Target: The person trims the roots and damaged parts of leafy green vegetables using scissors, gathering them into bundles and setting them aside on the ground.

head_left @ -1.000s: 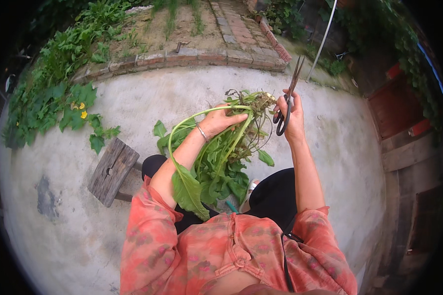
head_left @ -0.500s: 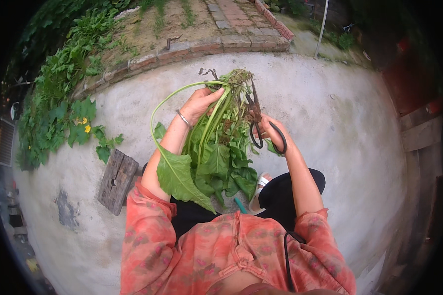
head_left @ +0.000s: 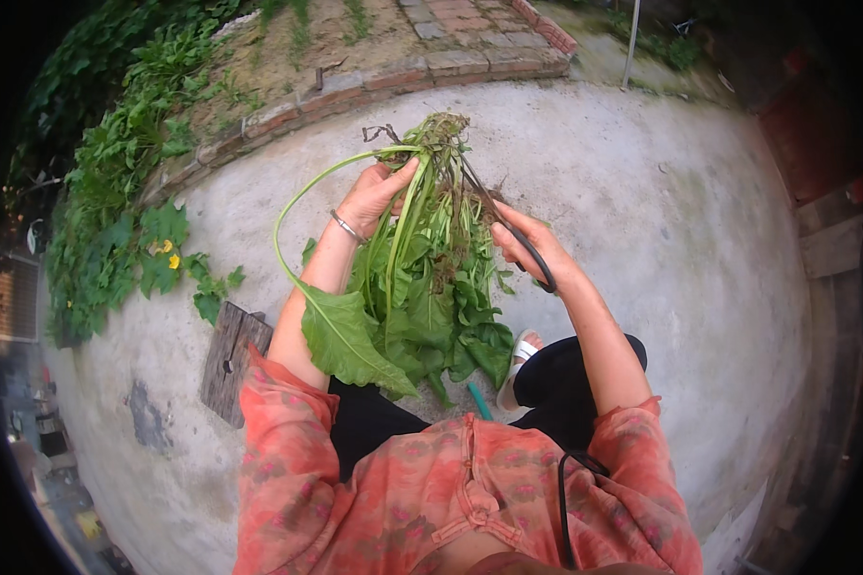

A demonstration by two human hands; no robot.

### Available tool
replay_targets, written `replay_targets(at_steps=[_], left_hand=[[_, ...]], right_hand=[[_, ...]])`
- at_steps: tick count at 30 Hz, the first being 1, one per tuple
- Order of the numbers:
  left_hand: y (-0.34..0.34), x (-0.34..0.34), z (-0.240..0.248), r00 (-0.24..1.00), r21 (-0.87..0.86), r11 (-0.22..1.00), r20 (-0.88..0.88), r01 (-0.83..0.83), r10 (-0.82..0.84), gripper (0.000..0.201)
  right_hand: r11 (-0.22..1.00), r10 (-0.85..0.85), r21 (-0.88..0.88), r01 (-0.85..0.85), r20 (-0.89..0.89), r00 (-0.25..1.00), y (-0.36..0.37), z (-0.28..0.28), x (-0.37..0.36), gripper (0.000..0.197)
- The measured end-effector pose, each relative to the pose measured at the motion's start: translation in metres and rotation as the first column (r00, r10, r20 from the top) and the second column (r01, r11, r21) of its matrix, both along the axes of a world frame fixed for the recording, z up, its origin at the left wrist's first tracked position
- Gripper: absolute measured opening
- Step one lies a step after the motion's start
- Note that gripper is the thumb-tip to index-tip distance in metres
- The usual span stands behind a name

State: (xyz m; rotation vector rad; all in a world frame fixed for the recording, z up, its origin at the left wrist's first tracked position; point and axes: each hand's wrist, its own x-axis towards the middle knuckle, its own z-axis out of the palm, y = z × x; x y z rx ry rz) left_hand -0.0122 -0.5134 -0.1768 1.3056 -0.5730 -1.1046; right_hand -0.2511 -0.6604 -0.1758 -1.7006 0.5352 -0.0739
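Head view: both hands hold things above the concrete floor (head_left: pixel 671 249), near its brick edging (head_left: pixel 393 79).
Left hand (head_left: pixel 372 196): closed round the stems of the greens (head_left: pixel 427 311) just under the roots; smooth metal bracelet (head_left: pixel 347 227) at the wrist.
Right hand (head_left: pixel 529 241): grasping the scissors (head_left: pixel 537 259) by the handle.
Change: half a second ago both handle loops showed, blades upright beside the roots; now they turn nearly edge-on, slanting in toward the stems.
Scissors: rounded black handle, narrow dark blades; cannot tell whether parted.
Greens: broad, limp leaves hanging, pale stems, matted brown roots uppermost; one stem arcs left to a big leaf over the forearm.
Stool (head_left: pixel 230 364): cracked, weathered wood, toward the floor's left edge.
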Motion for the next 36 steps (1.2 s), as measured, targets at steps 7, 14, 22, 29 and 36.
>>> replay_targets(at_steps=[7,14,22,29,36], left_hand=[[-0.013,-0.016,0.005,0.982,-0.007,1.000,0.188,0.028,-0.026,0.034],[-0.019,-0.029,0.003,0.782,0.069,0.989,0.606,0.127,-0.143,0.050],[-0.025,-0.036,0.000,0.812,0.114,0.973,0.535,0.203,-0.232,0.044],[-0.031,-0.026,-0.012,0.770,0.015,0.987,0.623,0.162,-0.136,0.049],[-0.032,-0.011,-0.029,0.771,0.173,0.976,0.600,0.134,-0.212,0.050]], right_hand=[[0.952,0.044,-0.305,-0.010,0.104,0.994,-0.011,-0.022,0.011,0.065],[0.973,0.022,-0.229,-0.006,0.065,0.998,-0.006,-0.024,0.010,0.063],[0.970,-0.040,-0.237,0.047,0.032,0.999,0.004,-0.019,0.003,0.055],[0.925,-0.131,-0.330,0.188,0.186,0.974,0.008,-0.034,0.007,0.040],[0.882,-0.118,-0.435,0.179,0.164,0.979,0.014,-0.031,0.010,0.034]])
